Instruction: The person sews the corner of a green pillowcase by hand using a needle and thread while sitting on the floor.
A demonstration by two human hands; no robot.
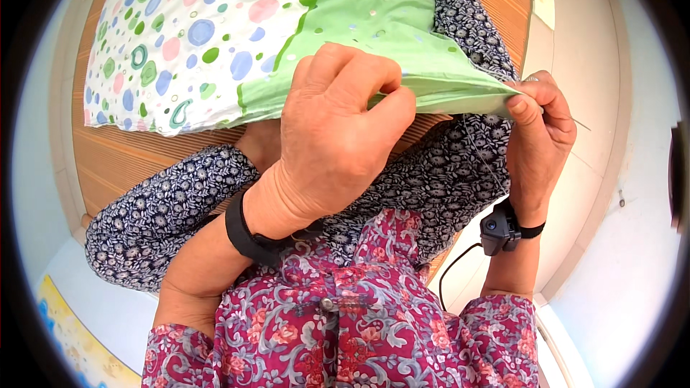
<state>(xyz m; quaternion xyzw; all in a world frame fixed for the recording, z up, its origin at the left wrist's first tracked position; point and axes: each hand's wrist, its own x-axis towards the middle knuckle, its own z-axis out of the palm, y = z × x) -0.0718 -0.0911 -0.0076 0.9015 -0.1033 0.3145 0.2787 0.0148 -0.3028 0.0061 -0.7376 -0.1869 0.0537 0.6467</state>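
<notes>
A pillow point(208, 36) lies across my lap, white with coloured dots and circles, with a light green panel point(388, 14) at its right. My left hand point(338, 129) is closed over the near edge of the green panel, its thumb and forefinger bent together at the cloth. At the right corner, my right hand point(540, 129) pinches the green edge between thumb and fingers, pulling it taut. The folded edges between my hands lie in several layers. A thin pale thread point(480, 147) hangs below the edge near my right hand. I cannot make out a needle.
My crossed legs in dark patterned trousers point(151, 215) rest on a brown slatted mat point(108, 158). Pale floor tiles point(582, 50) lie to the right. A black band point(248, 233) circles my left wrist; a small cabled device point(498, 228) sits on my right.
</notes>
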